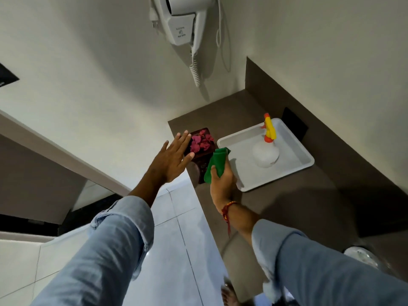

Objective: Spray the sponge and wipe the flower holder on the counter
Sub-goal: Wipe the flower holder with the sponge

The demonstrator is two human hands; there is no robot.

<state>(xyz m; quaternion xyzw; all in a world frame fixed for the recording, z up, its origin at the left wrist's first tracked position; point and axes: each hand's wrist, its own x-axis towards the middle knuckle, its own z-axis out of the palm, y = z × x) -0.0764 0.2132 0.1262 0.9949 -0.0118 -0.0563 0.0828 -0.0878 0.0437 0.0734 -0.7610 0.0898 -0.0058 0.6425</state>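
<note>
A dark brown flower holder (202,161) with pink flowers (201,142) stands at the near left corner of the brown counter (276,206). My left hand (172,157) is flat and open, its fingers spread against the holder's left side. My right hand (221,182) grips a green sponge (215,162) that touches the holder's right side. A spray bottle (266,153) with a yellow and orange trigger head stands in a white tray (293,171) to the right.
A white wall-mounted hair dryer (183,21) with a coiled cord hangs above the counter. A black box (294,123) sits behind the tray by the backsplash. A round glass object (359,256) lies at the lower right. Tiled floor lies left of the counter edge.
</note>
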